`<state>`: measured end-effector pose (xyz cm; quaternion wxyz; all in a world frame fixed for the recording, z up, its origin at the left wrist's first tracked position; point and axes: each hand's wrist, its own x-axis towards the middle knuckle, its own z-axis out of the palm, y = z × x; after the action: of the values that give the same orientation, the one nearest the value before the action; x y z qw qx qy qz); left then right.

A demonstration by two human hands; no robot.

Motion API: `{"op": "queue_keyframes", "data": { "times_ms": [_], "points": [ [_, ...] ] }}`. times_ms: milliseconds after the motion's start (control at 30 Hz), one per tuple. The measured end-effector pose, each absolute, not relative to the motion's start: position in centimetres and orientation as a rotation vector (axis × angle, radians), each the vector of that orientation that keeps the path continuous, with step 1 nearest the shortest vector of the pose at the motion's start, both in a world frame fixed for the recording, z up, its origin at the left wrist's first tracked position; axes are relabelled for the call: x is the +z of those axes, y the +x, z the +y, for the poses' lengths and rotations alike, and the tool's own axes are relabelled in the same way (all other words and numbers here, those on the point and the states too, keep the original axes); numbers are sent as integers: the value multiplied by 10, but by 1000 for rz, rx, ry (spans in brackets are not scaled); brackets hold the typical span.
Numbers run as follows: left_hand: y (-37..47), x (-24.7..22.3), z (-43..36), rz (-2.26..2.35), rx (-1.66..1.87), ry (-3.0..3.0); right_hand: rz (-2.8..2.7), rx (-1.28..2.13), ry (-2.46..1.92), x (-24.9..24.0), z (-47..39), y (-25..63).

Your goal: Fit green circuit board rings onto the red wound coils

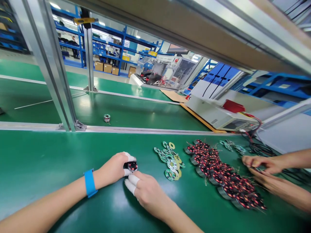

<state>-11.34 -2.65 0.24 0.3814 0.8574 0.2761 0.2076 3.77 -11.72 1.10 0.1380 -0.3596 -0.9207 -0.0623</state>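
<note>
My left hand (116, 167), with white finger cots on the fingertips and a blue wristband, grips a small round motor stator (132, 166). Its dark face shows reddish copper windings and points toward the right. My right hand (149, 191), also in white finger cots, is closed just below the stator; what its fingertips pinch is hidden. To the right of my hands lies a loose pile of green ring-shaped circuit boards (165, 156) mixed with yellow rings (178, 159). Beyond them stand rows of similar stators (218, 171) with thin wire ends sticking up.
Another person's hands (264, 165) work at the right edge, near more ring boards (233, 146) and black cables (262, 149). A single stator (107, 118) stands behind the metal rail (145, 130). An aluminium post (52, 64) rises at left; a bench instrument (218, 113) sits at back right.
</note>
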Motion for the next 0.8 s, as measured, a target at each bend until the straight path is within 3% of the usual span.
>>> {"op": "queue_keyframes", "data": {
  "times_ms": [100, 267, 367, 567, 733, 800],
  "points": [
    [-112, 1, -27, 742, 523, 2174, -2460, -106, -1101, 14, -113, 52],
    [-111, -4, -28, 737, 533, 2156, -1965, 14, -2024, 24, -64, 110],
    [-114, -5, -27, 713, 538, 2155, -1989, 140, -2165, 28, -40, 132],
    [-123, 17, -18, 805, 720, 2179, -1935, 278, -2095, 28, -58, 116],
    [-112, 25, -34, 741, 918, 2482, -1066, 1201, -1406, 33, -79, 80],
    [-109, 25, -41, 691, 895, 2580, -821, 1414, -1260, 35, -84, 67]
  ]
}}
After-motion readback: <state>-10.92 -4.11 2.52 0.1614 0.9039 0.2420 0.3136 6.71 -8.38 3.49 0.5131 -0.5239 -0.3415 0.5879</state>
